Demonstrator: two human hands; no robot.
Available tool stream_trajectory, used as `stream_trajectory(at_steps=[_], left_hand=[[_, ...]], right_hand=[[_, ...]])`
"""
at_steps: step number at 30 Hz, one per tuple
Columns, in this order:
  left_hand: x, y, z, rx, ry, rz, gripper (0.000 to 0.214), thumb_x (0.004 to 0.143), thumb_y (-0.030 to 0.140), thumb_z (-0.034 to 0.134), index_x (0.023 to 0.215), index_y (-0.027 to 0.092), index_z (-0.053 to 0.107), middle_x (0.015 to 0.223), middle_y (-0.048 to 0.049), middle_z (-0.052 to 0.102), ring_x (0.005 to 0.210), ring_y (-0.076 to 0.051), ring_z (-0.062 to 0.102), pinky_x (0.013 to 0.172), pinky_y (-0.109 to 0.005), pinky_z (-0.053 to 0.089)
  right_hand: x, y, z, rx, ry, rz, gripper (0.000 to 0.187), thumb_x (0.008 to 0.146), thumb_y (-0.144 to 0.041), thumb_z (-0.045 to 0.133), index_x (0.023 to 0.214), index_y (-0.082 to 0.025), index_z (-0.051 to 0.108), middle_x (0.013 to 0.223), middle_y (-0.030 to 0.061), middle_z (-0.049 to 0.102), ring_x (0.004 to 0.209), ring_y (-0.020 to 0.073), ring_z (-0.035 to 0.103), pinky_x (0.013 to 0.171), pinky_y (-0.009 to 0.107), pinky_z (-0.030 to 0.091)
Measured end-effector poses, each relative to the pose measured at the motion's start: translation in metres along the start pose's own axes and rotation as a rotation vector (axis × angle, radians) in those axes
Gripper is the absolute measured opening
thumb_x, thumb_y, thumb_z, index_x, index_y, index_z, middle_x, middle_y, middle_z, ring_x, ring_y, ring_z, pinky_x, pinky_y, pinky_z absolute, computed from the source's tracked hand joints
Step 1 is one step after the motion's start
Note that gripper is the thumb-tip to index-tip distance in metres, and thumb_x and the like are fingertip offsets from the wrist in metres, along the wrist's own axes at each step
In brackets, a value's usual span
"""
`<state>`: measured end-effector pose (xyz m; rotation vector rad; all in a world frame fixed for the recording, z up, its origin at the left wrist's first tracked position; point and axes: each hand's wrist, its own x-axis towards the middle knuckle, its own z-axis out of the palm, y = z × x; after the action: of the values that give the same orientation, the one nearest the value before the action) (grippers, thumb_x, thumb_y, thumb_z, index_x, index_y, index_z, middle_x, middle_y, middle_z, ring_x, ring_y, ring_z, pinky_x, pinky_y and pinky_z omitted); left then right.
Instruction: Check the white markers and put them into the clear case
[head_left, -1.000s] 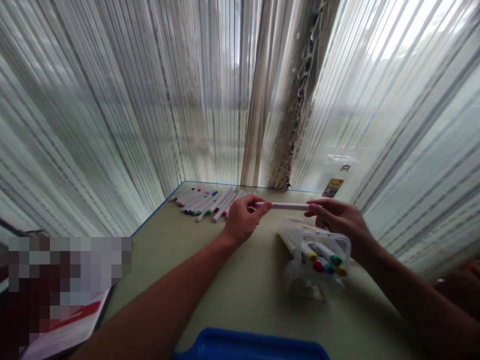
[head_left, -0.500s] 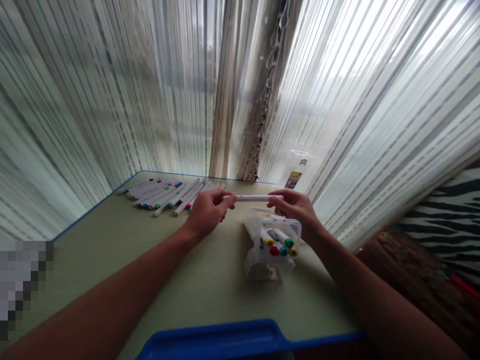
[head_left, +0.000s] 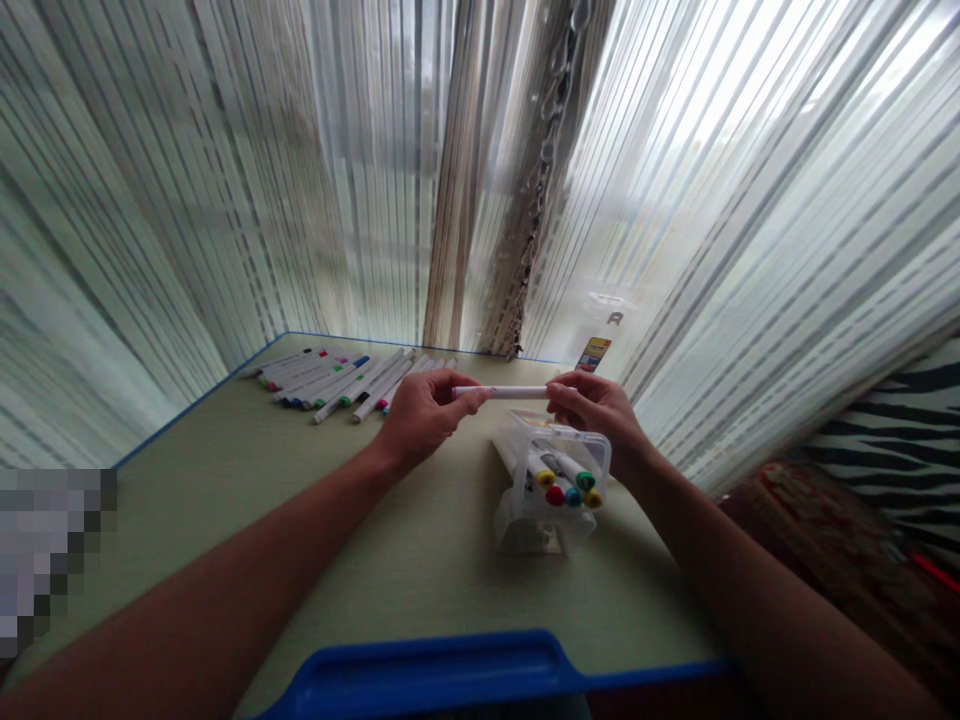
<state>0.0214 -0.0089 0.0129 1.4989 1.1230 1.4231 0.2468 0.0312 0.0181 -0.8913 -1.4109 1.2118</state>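
A white marker [head_left: 519,393] is held level above the table between both hands. My left hand [head_left: 429,412] pinches its left end between thumb and fingers. At the other end, my right hand [head_left: 596,408] grips it the same way, partly covering the tip. Just below and in front of the right hand stands a clear plastic case [head_left: 553,440], tilted, with several markers in it. Their yellow, red, blue and green ends [head_left: 573,496] face me. Left of my left hand lies a row of loose white markers [head_left: 341,385] with coloured ends.
The pale green table [head_left: 360,560] has a blue edge and a blue moulded tray [head_left: 435,672] at the front. Sheer striped curtains [head_left: 360,180] hang behind it. A clear package with a yellow label [head_left: 592,354] stands at the back. Zebra-striped fabric [head_left: 892,450] is at the right.
The view has shifted slightly. The marker has slid further into my left hand, and its left end now shows past the fingers. Both hands keep their hold.
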Motion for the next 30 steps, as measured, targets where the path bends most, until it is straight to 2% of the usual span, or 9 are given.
stream_trajectory(at_steps=[11,16,24,30], left_hand=[[0.0018,-0.0013,-0.0011,-0.157,0.006,-0.046,0.024,0.077,0.030,0.066,0.084,0.008,0.073,0.066,-0.0046,0.068,0.042,-0.007,0.046,0.040,-0.021,0.036],[0.0015,-0.0020,-0.0012,-0.107,0.011,-0.024,0.025,0.077,0.031,0.068,0.085,0.008,0.073,0.065,-0.0034,0.066,0.042,-0.006,0.045,0.040,-0.021,0.035],[0.0008,-0.0025,-0.0003,-0.039,0.010,0.002,0.031,0.070,0.037,0.078,0.083,0.009,0.071,0.057,0.0031,0.055,0.043,-0.005,0.042,0.038,-0.019,0.031],[0.0014,-0.0012,-0.0005,-0.055,0.003,-0.005,0.035,0.071,0.041,0.078,0.083,0.009,0.073,0.061,0.0001,0.060,0.042,-0.006,0.043,0.038,-0.020,0.034]], right_hand=[[-0.0009,-0.0068,0.0040,-0.030,0.014,0.066,0.028,0.063,-0.039,0.084,0.074,-0.017,0.071,0.057,0.0007,0.065,0.043,0.0072,0.046,0.042,0.022,0.034],[-0.0016,-0.0078,0.0045,-0.044,0.015,0.057,0.030,0.060,-0.040,0.086,0.073,-0.017,0.071,0.056,0.0004,0.065,0.042,0.0073,0.046,0.041,0.023,0.033],[-0.0020,-0.0055,0.0025,-0.083,0.009,0.036,0.037,0.054,-0.040,0.090,0.075,-0.016,0.070,0.056,-0.0006,0.064,0.044,0.0074,0.046,0.042,0.023,0.033],[-0.0021,-0.0055,0.0028,-0.060,-0.006,0.008,0.040,0.053,-0.037,0.091,0.082,-0.016,0.072,0.059,-0.0006,0.065,0.045,0.0077,0.045,0.043,0.023,0.033]])
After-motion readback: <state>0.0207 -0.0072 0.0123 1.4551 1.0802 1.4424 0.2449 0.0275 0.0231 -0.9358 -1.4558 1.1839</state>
